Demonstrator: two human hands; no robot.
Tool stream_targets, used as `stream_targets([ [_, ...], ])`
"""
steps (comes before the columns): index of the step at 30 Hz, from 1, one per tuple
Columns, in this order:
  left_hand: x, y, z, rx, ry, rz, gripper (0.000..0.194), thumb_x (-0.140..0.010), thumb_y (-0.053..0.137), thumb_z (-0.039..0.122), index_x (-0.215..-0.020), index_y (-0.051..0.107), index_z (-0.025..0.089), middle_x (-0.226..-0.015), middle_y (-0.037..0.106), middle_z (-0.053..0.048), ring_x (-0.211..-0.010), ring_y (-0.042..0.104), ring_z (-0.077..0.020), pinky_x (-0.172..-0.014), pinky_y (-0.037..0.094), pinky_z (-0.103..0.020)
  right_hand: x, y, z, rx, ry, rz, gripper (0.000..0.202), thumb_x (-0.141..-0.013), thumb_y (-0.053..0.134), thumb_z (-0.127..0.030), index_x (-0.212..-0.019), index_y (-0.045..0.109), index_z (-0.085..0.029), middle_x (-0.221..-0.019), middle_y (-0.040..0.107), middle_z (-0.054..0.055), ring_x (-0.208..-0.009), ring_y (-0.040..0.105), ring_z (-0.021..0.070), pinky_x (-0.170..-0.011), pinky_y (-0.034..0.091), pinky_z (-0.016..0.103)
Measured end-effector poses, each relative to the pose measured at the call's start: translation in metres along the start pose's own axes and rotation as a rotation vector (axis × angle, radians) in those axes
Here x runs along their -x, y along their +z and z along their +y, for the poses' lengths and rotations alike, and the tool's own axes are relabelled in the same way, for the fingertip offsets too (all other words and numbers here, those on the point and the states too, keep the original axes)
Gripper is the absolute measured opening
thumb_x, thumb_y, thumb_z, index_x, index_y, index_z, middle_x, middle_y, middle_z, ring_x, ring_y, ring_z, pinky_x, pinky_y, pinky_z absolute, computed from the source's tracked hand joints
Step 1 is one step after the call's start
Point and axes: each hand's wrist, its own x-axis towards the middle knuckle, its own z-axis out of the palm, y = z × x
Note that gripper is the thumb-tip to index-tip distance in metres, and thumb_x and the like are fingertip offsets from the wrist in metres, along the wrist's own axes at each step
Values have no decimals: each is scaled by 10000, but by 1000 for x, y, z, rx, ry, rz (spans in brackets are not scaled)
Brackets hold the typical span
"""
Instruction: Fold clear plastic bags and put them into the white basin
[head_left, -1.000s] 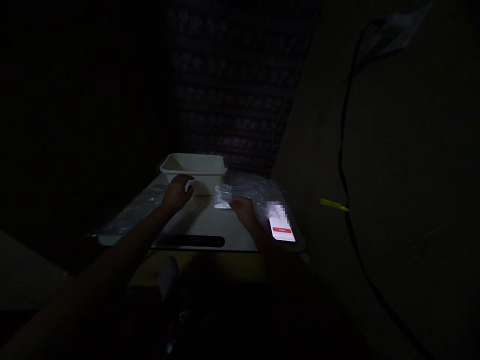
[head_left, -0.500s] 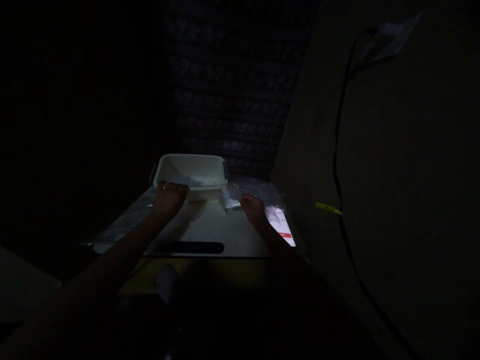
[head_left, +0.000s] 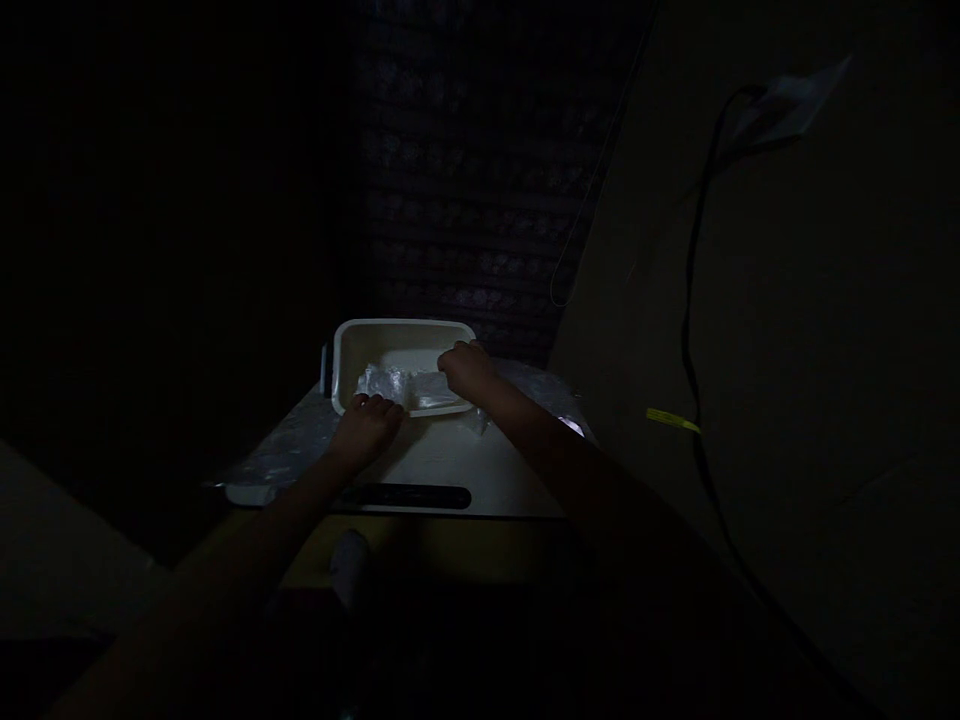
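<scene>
A white plastic bin (head_left: 405, 323) stands tilted towards me on the white tabletop. At its near rim my left hand (head_left: 367, 428) is closed, its fingers curled over the edge. Over the bin's right side, my right hand (head_left: 469, 372) pinches the end of a small clear plastic bag (head_left: 433, 388). That bag lies low in the bin, close to the near wall. To its left is more crumpled clear plastic (head_left: 384, 381). Poor light hides the fingertips of both hands.
Clear plastic sheeting (head_left: 285, 440) spreads on the table's left, with more (head_left: 536, 380) at the right. A lit phone (head_left: 571, 426) is mostly behind my right arm. A dark slot (head_left: 409, 496) lies near the front edge. A black cable (head_left: 688, 330) hangs along the right wall.
My right hand has moved left and away from me, carrying the small plastic bag from beside the bin into it. My left hand stays at the near rim. The phone is now mostly covered.
</scene>
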Motion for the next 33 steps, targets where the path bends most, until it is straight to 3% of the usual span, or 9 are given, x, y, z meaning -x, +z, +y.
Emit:
stream_targets([
  [7, 6, 2, -6, 13, -1, 37, 217, -731, 346, 183, -724, 559, 140, -674, 578, -101, -683, 507, -215, -649, 304, -354, -27, 20, -11, 89, -11, -161, 250, -679, 409, -84, -856, 579, -130, -869, 595, 130, -839, 521, 203, -775, 269, 367],
  [13, 3, 0, -5, -23, 13, 29, 203, -740, 352, 181, -729, 549, 135, -682, 573, -93, -685, 500, -211, -641, 299, -346, -33, 39, -8, 96, 8, -159, 234, -682, 411, -87, -832, 584, -130, -853, 602, 126, -839, 518, 207, -796, 232, 386],
  [19, 0, 6, -8, -26, -9, 62, 197, -740, 354, 167, -762, 548, 141, -704, 575, -85, -711, 493, -213, -661, 294, -351, -38, 27, 2, 97, 28, -19, 247, -690, 370, -69, -804, 586, -110, -881, 579, 134, -879, 459, 223, -771, 223, 386],
  [24, -6, 8, -11, -27, -52, 90, 197, -744, 353, 169, -803, 539, 147, -737, 580, -85, -731, 489, -219, -656, 292, -353, -16, 13, 17, -23, 131, 177, 296, -709, 347, -93, -925, 539, -157, -968, 542, 86, -918, 408, 197, -768, 216, 352],
  [30, -13, 12, -11, -61, -127, 153, 203, -740, 356, 161, -855, 522, 147, -796, 581, -91, -767, 484, -229, -658, 293, -361, 31, 29, 37, -145, 248, 251, 276, -720, 348, -129, -889, 565, -161, -915, 565, 69, -889, 434, 176, -780, 244, 325],
  [33, -14, 15, -11, -70, -136, 164, 184, -750, 349, 182, -773, 529, 152, -742, 580, -75, -727, 491, -213, -644, 302, -342, 27, 30, 40, -259, 211, 276, 277, -707, 350, -109, -855, 582, -142, -895, 576, 64, -867, 466, 150, -777, 290, 286],
])
